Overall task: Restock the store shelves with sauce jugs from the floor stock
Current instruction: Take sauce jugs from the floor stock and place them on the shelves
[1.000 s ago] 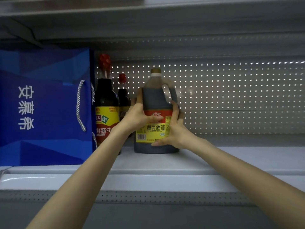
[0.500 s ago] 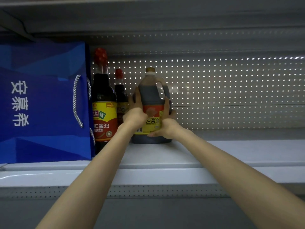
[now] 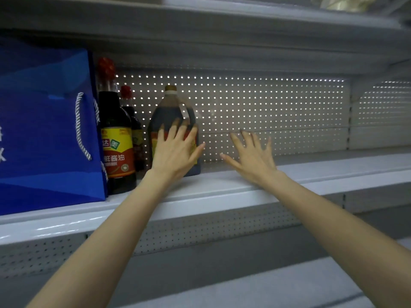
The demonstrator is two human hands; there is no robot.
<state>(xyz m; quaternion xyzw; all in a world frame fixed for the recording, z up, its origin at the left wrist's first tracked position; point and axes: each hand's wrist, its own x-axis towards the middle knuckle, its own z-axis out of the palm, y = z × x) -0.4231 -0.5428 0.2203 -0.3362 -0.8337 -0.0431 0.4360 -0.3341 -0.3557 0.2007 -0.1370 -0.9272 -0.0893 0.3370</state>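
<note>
Sauce jug (image 3: 171, 112) on shelf (image 3: 311, 172) right of bottles (image 3: 116, 141); left hand (image 3: 175, 150), right hand (image 3: 251, 156) fingers spread, empty. More jugs likely pending.

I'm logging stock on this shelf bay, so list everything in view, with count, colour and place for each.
Dark sauce jug with handle and tan cap: one, dark brown, red-yellow label, upright on the shelf, right of the bottles.
Tall red-capped sauce bottle: one, dark, yellow-red label, beside the bag.
Smaller red-capped bottle: one, dark, behind the tall bottle.
Blue paper gift bag with white rope handles: one, at the shelf's left end.
White metal shelf: one, bearing all the goods.
Perforated back panel: one, pale grey, behind them.
Left hand: one, spread open in front of the jug; contact unclear.
Right hand: one, spread open, right of the jug.
</note>
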